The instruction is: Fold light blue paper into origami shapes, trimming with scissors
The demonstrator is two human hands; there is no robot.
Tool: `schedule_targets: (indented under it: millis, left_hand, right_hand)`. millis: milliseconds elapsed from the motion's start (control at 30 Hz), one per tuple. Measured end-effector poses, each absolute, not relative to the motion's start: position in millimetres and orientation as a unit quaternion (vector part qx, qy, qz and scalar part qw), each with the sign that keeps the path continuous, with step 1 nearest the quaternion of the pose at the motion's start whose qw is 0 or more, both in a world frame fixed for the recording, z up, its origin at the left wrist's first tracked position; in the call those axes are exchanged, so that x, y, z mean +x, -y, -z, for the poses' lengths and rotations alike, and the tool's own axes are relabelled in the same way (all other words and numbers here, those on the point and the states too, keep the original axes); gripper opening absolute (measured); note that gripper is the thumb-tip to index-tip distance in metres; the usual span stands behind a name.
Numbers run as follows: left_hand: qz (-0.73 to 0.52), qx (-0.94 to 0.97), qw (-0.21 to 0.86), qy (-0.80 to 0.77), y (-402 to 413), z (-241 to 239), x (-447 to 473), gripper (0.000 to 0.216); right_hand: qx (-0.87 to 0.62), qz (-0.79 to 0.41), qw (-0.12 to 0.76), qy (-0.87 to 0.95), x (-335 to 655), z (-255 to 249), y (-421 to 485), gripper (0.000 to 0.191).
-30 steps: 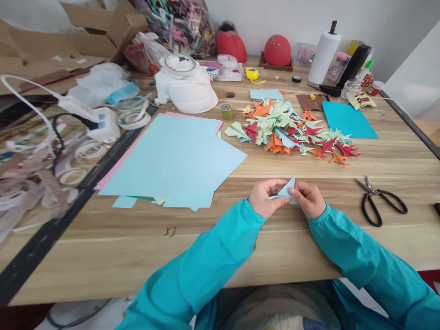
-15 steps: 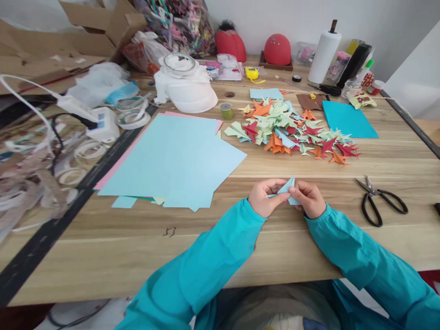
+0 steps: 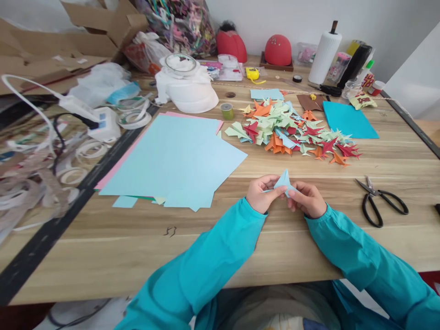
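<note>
A small folded piece of light blue paper (image 3: 284, 180) is held above the wooden table between both hands, with one point sticking up. My left hand (image 3: 261, 193) is closed on its left side, thumb pressed over the paper. On the other side, my right hand (image 3: 308, 200) pinches the lower right part between thumb and fingers. Beyond the hands lies a heap of folded paper figures (image 3: 275, 120) in green, orange, red and blue. Large light blue sheets (image 3: 165, 156) lie stacked to the left, over pink ones.
Black-handled scissors (image 3: 376, 199) lie open at the right. Behind the heap are a teal sheet (image 3: 349, 120), a small green-filled tub (image 3: 226, 111) and a yellow tape measure (image 3: 252, 73). Cables and a white power adapter (image 3: 105, 126) crowd the left side.
The folded paper has turned so its point stands more upright and slightly left, and more of a right-hand flap shows. My right fingers have shifted along it; both hands still hold it.
</note>
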State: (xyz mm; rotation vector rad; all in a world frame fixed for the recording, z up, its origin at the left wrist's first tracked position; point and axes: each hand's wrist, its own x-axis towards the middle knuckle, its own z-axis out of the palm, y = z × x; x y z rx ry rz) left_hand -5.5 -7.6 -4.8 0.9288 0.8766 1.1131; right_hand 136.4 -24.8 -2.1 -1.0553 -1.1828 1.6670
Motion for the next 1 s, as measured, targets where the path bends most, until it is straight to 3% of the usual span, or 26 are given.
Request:
schedule_targets:
  millis: [400,567,867,1000]
  left_hand:
    - [-0.462,0.429,0.660,-0.410,8.4,3.4,-6.5,0.031]
    - [-0.438,0.402,0.710,-0.379,7.6,7.2,-6.0,0.027]
    - [-0.468,0.356,0.704,-0.399,3.5,11.5,-6.6,0.027]
    - [-0.484,0.323,0.717,-0.385,3.2,7.9,-6.8,0.045]
  right_hand:
    - [-0.470,-0.597,0.360,0.541,137.8,1.2,29.0,0.030]
    - [-0.464,-0.598,0.339,0.559,138.5,-2.1,30.5,0.029]
    - [-0.456,-0.568,0.467,0.501,134.2,2.1,25.9,0.029]
    - [-0.461,-0.541,0.501,0.494,136.2,4.4,23.5,0.028]
